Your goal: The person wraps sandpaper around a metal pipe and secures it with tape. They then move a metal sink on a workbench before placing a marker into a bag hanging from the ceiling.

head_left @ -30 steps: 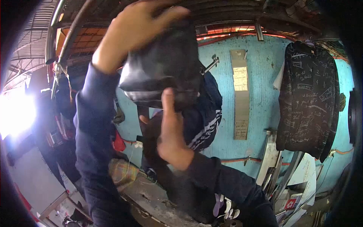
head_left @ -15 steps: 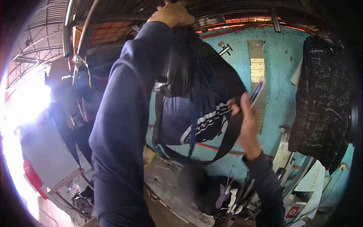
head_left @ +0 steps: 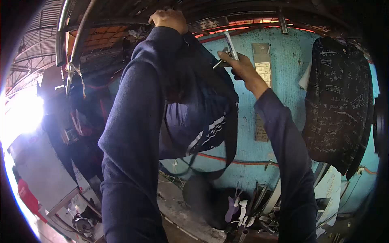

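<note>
My left hand [head_left: 168, 21] is raised high under the roof beams, its fingers curled over at the top of a dark bag [head_left: 208, 103]; what they close on is hidden. The bag hangs below that hand, its black straps [head_left: 231, 137] looping down. Dark blue cloth with a white printed stripe [head_left: 206, 133] shows on its lower part. My right hand [head_left: 243, 71] is closed around a white-and-blue pen [head_left: 231, 45], which points upward. It is beside the bag's upper right, overlapping a metal wall fitting [head_left: 218, 64].
A turquoise wall [head_left: 251, 117] stands behind the bag, with a narrow board and papers [head_left: 263, 73] on it. A dark printed shirt [head_left: 338, 101] hangs at the right. Metal pieces and purple-and-white items [head_left: 231, 208] lie below. A white panel [head_left: 46, 162] stands at left.
My right hand has moved up and left with the pen, from beside the bag's lower part to its upper right. My left hand stays high above the bag; the view has shifted slightly.
</note>
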